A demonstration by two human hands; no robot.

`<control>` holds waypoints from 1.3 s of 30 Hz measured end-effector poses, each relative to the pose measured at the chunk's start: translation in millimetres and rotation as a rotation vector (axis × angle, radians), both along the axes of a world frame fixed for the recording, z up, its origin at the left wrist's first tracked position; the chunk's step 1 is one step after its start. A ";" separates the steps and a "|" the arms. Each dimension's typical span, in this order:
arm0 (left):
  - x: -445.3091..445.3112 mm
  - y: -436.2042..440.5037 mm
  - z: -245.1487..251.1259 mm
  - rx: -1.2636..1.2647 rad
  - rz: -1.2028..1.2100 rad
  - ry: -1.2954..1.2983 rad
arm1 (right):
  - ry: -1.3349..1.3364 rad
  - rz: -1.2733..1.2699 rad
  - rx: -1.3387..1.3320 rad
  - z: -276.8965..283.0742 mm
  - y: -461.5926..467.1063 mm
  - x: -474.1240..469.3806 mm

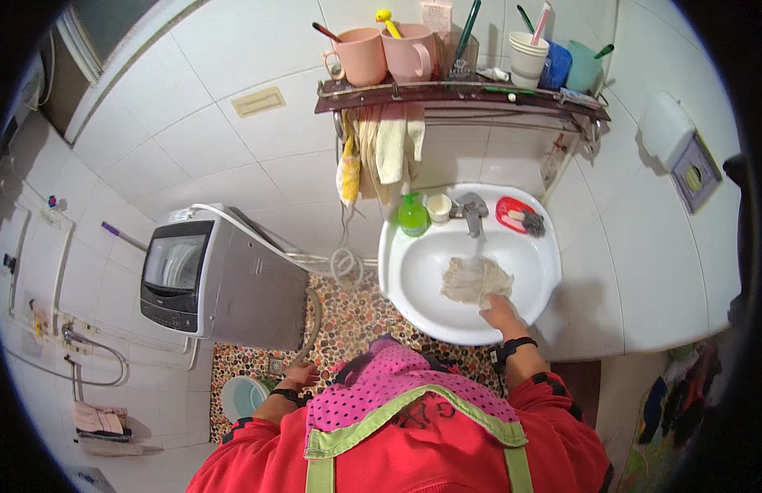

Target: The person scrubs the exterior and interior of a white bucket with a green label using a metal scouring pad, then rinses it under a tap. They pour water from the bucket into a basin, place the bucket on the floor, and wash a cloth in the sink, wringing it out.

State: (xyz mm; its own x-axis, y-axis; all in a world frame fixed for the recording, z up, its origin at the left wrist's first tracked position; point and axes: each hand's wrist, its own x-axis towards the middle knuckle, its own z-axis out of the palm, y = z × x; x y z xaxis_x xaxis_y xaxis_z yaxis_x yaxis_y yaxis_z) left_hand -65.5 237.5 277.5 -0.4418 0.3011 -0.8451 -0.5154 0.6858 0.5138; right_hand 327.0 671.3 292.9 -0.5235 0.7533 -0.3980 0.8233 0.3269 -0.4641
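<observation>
My right hand pinches the near right edge of a wet beige cloth. The cloth lies spread in the bowl of a white washbasin. Water appears to fall onto it from the metal faucet above. Low on my left side, my left hand hangs with loosely parted fingers and nothing visible in it. It is near a pale blue bucket on the pebble-patterned floor, apart from it.
On the basin's back rim stand a green pump bottle, a small cup and a red dish with a scouring ball. A washing machine is at left. A wall shelf carries mugs, with cloths hanging below.
</observation>
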 end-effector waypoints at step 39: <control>146.7 392.1 113.9 0.675 -0.999 0.391 | 0.937 -0.361 -0.056 183.9 24.2 -15.0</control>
